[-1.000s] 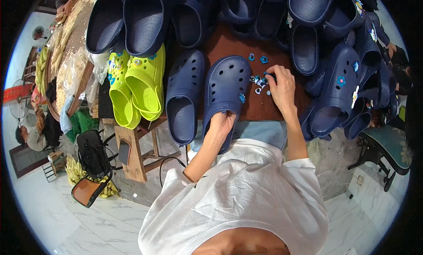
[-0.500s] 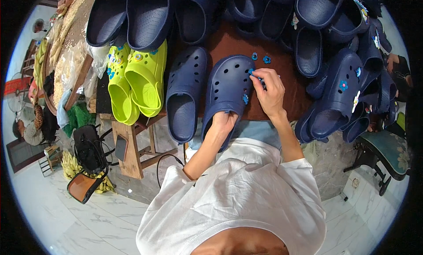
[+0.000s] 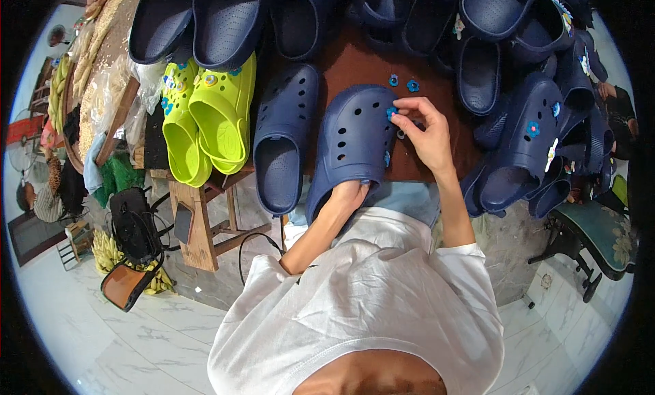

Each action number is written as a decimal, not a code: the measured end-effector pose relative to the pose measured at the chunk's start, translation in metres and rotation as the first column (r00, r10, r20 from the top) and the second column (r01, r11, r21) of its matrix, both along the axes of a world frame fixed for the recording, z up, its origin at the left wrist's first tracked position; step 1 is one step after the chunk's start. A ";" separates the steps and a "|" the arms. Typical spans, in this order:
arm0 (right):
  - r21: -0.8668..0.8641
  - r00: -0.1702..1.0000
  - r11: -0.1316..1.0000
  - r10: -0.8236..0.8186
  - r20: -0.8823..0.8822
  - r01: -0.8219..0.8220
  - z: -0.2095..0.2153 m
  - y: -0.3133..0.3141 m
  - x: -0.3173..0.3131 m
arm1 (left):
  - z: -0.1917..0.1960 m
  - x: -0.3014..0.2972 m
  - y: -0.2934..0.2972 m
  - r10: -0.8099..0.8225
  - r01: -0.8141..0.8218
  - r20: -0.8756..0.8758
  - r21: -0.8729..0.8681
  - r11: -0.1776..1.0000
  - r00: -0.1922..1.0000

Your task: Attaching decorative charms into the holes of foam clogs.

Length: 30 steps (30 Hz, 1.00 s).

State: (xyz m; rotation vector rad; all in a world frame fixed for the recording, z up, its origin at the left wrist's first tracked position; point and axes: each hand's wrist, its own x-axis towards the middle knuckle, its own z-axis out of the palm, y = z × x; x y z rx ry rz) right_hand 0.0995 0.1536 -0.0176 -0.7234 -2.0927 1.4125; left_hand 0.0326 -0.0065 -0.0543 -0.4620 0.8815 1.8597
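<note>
A navy clog point(image 3: 355, 132) stands tilted over my lap at the table's near edge. My left hand point(image 3: 350, 192) reaches into its opening and holds it from inside; the fingers are hidden. At the clog's upper right side, my right hand point(image 3: 426, 125) pinches a blue flower charm point(image 3: 391, 113) between thumb and forefinger, against the holes. Another blue charm point(image 3: 387, 159) sits lower on the same side. Two loose charms, a small blue one point(image 3: 394, 80) and a blue flower point(image 3: 413, 86), lie just beyond my right hand. Left of the held clog rests a matching navy clog point(image 3: 278, 164).
Lime-green clogs point(image 3: 220, 132) with charms stand at the left on the brown tabletop point(image 3: 351, 57). Piled navy clogs point(image 3: 515, 139) fill the far and right sides. A wooden stool point(image 3: 194, 231), a black bag point(image 3: 135, 224) and a green-topped table point(image 3: 593, 234) stand around.
The held clog has turned, showing more of its right side toward my right hand. My right hand has shifted slightly right, its fingers more spread, still at the blue charm.
</note>
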 end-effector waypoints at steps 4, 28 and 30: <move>-0.348 0.998 0.935 0.068 0.005 -0.062 -0.006 0.011 0.008 | -0.002 0.006 -0.008 0.006 -0.006 -0.010 0.007 1.000 1.000; -0.572 0.976 0.791 0.179 -0.120 -0.215 0.001 -0.029 0.010 | 0.000 0.012 -0.058 -0.053 0.068 -0.142 0.107 0.992 0.989; -0.560 0.981 0.806 0.131 -0.146 -0.191 0.002 -0.032 0.009 | -0.004 0.007 -0.054 -0.056 0.073 -0.151 0.109 0.991 0.987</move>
